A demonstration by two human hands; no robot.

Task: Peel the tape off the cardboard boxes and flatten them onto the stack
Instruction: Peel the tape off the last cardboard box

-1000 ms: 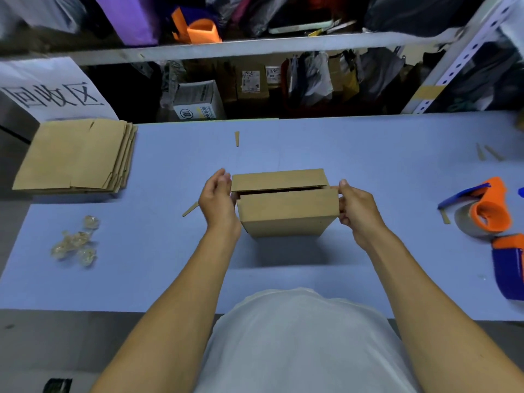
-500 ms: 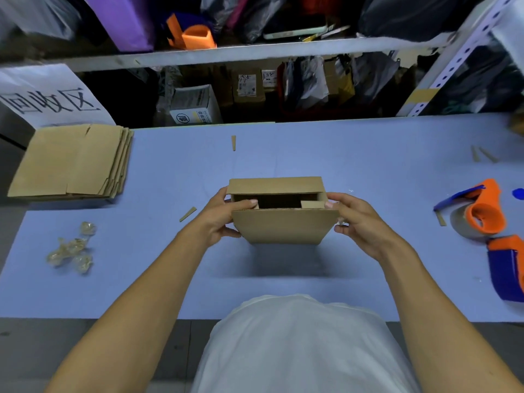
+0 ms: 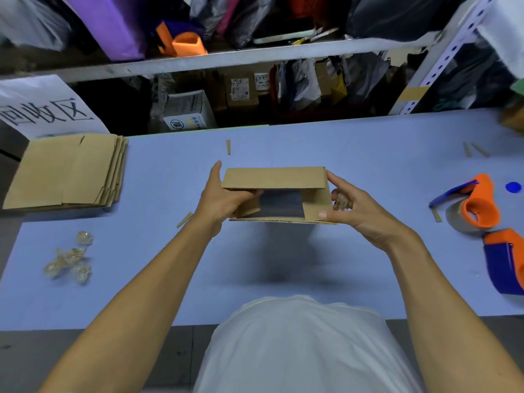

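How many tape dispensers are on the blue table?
2, both at the table's right edge: one orange dispenser with a blue handle, and nearer the person a blue and orange dispenser cut off by the frame. More may lie out of view.

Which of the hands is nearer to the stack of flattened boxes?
The left. The left hand grips the open box's left end, on the side facing the stack of flattened boxes. The right hand holds the opposite end, farther away.
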